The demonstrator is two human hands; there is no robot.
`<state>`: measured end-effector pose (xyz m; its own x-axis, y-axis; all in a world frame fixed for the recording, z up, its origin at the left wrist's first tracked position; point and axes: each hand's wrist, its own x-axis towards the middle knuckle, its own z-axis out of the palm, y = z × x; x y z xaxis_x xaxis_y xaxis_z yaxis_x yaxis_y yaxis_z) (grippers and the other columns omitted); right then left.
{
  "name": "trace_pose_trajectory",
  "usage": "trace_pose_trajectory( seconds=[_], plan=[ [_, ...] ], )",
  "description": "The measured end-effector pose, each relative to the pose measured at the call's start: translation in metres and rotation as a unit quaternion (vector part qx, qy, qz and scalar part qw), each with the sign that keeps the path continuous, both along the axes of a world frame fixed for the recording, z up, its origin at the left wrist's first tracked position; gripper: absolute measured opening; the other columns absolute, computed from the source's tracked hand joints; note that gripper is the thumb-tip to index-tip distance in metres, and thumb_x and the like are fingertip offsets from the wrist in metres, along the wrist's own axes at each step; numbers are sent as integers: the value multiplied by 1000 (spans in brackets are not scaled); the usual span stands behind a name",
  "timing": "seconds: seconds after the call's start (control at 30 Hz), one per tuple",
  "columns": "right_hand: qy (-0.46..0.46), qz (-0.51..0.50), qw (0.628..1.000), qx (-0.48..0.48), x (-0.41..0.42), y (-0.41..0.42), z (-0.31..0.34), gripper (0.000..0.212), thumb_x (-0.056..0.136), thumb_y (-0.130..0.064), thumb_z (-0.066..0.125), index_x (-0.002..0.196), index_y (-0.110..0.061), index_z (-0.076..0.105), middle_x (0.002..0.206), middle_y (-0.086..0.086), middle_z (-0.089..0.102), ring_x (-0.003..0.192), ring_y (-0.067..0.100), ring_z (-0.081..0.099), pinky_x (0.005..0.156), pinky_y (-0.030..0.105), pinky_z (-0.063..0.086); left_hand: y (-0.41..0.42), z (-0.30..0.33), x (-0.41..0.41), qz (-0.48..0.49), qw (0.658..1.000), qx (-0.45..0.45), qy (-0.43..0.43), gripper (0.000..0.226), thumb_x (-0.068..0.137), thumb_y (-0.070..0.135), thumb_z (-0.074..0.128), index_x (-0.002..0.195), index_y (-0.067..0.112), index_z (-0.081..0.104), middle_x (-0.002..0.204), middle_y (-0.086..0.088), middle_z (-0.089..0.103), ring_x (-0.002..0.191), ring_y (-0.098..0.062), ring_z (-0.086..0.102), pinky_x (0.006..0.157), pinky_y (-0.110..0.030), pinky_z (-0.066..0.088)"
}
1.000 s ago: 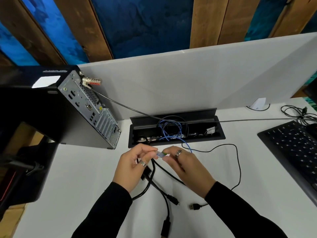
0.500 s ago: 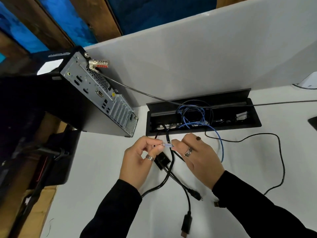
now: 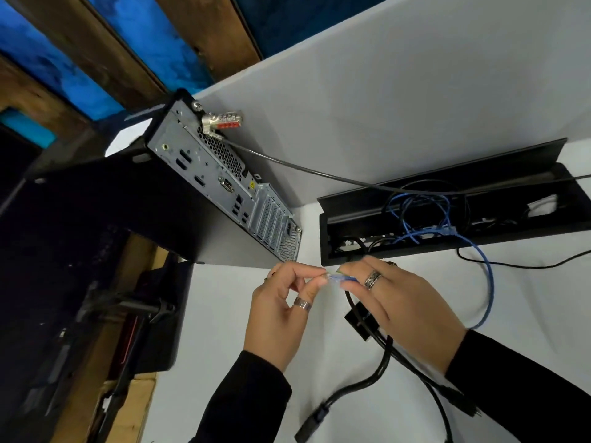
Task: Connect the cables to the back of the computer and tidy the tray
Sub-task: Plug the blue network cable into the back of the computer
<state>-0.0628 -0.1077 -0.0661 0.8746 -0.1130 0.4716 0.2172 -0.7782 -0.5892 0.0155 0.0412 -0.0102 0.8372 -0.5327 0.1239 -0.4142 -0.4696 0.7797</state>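
The computer (image 3: 179, 215) lies on the white desk at left, its grey port-covered back panel (image 3: 224, 183) turned toward me. A blue network cable (image 3: 489, 282) loops out of the open black cable tray (image 3: 326, 247) to a clear plug (image 3: 334, 277). My left hand (image 3: 281, 311) pinches the plug's tip. My right hand (image 3: 399, 302) grips the cable just behind the plug. Both hands hover over the desk just below the computer's lower right corner. Several black cables (image 3: 383, 356) trail from the tray under my right hand.
A combination lock (image 3: 222, 120) hangs on the computer's back, its steel cable (image 3: 319, 174) running right over the tray. A grey partition (image 3: 399, 100) stands behind the desk. Dark equipment (image 3: 121, 308) sits off the desk's left edge. A black plug (image 3: 311, 423) lies near the front.
The view has swung left and closer, so the computer's back looks larger. Both hands, still on the blue cable's plug, have come nearer the computer's lower corner.
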Motion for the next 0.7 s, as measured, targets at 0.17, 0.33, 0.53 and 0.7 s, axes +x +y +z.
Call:
trace_pose_trajectory(
  seconds=[0.17,0.33,0.53,0.7],
  plan=[
    [15,-54,998,14,23,17,12,19,90,-28,41,104,-21,52,81,2,68,57,23,64,44,31,53,14,13,19,-23,998,23,-60,15,81,42,58,89,33,66,83,1,66,73,-10,55,72,-15,44],
    [10,-32,998,51,36,13,16,23,86,-9,47,102,-8,64,87,7,71,73,22,67,73,25,43,19,53,44,-67,971,92,-210,21,88,34,53,106,27,62,103,17,60,92,-9,55,83,-14,42],
    [-5,-102,994,27,66,13,33,28,92,-40,37,94,-23,59,52,-5,57,47,16,58,39,24,42,4,116,81,-114,897,173,-390,22,92,19,50,105,9,64,109,-3,63,103,-16,50,94,-9,28],
    [24,-131,991,14,84,14,40,29,90,-45,36,90,-28,59,47,-11,30,42,16,53,41,20,23,-4,148,111,-83,885,159,-429,18,93,13,53,107,12,64,109,-1,62,105,-19,52,92,-14,32]
  ],
)
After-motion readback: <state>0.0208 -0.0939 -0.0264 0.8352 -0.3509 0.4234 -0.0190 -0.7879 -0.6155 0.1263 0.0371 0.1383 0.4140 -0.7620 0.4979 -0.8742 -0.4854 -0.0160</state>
